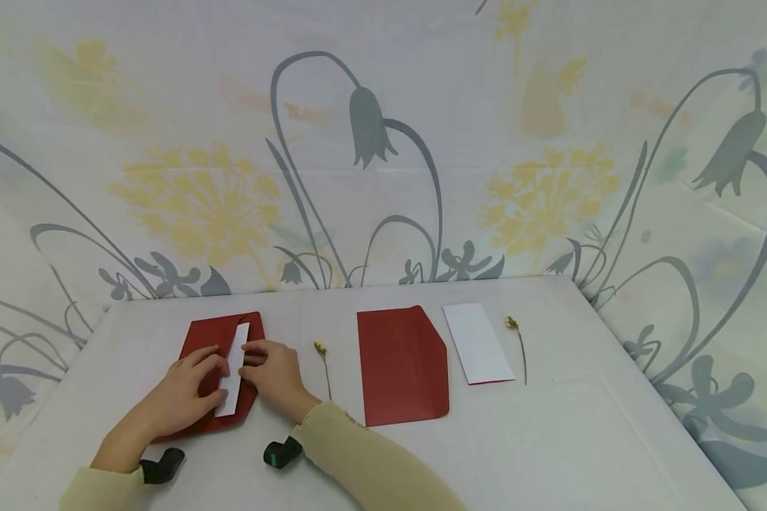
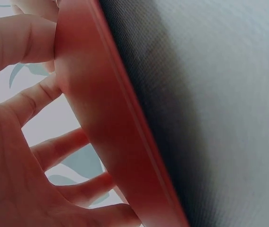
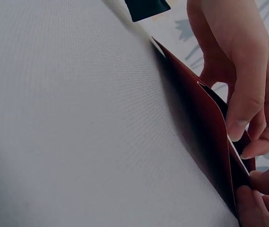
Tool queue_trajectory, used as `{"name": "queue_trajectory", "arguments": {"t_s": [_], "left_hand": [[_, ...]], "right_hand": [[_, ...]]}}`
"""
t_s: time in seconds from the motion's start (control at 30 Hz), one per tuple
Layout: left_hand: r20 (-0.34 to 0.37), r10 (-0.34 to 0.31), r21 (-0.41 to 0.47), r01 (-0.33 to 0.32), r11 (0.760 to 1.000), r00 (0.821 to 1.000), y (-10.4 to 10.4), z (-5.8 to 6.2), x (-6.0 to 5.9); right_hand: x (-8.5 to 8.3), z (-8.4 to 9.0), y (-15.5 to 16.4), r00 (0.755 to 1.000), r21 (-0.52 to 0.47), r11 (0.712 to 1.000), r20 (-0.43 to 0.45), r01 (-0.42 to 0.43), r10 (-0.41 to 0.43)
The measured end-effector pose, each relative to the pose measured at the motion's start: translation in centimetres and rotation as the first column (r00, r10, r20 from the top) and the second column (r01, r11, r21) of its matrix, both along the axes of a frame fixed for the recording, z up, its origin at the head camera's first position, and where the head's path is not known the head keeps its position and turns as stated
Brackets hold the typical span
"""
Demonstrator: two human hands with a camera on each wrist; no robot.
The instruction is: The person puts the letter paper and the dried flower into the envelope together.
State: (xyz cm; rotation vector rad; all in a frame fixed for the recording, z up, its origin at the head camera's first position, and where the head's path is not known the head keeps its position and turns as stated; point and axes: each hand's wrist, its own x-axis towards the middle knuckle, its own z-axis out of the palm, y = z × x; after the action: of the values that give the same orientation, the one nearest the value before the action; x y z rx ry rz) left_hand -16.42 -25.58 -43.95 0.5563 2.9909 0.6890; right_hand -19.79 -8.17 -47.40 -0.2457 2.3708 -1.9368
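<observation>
A red envelope (image 1: pixel 206 335) lies at the table's left with a narrow white card (image 1: pixel 237 348) showing along its open side. My left hand (image 1: pixel 188 387) lies on top of it. In the right wrist view that left hand (image 3: pixel 241 71) pinches the upper layer of the envelope (image 3: pixel 196 127) with thumb and curled fingers. My right hand (image 1: pixel 270 370) pinches the card's right edge, and its fingertips (image 3: pixel 260 198) sit at the envelope's near edge. The left wrist view shows my left hand (image 2: pixel 16 142) spread against the envelope (image 2: pixel 106 132).
A second red envelope (image 1: pixel 403 365) lies open at mid-table, with a white card (image 1: pixel 479 343) to its right. One dried flower sprig (image 1: pixel 323 367) lies beside my right hand and another sprig (image 1: pixel 519 348) lies right of the card. The white table (image 1: pixel 581 426) meets floral walls.
</observation>
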Motion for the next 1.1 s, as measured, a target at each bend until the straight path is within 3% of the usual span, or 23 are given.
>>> {"name": "queue_trajectory", "arguments": {"t_s": [0.33, 0.63, 0.83, 1.1], "left_hand": [[-0.017, -0.009, 0.006, 0.009, 1.000, 1.000, -0.06, 0.07, -0.20], [-0.022, -0.025, 0.012, 0.025, 1.000, 0.999, 0.01, 0.23, -0.38], [-0.007, -0.024, 0.018, 0.024, 1.000, 1.000, -0.05, 0.10, -0.32], [0.000, -0.022, 0.033, 0.022, 0.999, 1.000, -0.22, -0.03, -0.21]], "right_hand": [[-0.22, -0.31, -0.48, 0.997, 0.063, 0.997, -0.052, -0.046, 0.049], [-0.36, 0.16, -0.40, 0.989, 0.126, 0.981, -0.005, -0.146, 0.148], [-0.46, 0.39, -0.12, 0.971, 0.120, 0.963, 0.022, -0.241, 0.240], [-0.74, 0.09, -0.15, 0.958, 0.168, 0.944, 0.015, -0.284, 0.285]]}}
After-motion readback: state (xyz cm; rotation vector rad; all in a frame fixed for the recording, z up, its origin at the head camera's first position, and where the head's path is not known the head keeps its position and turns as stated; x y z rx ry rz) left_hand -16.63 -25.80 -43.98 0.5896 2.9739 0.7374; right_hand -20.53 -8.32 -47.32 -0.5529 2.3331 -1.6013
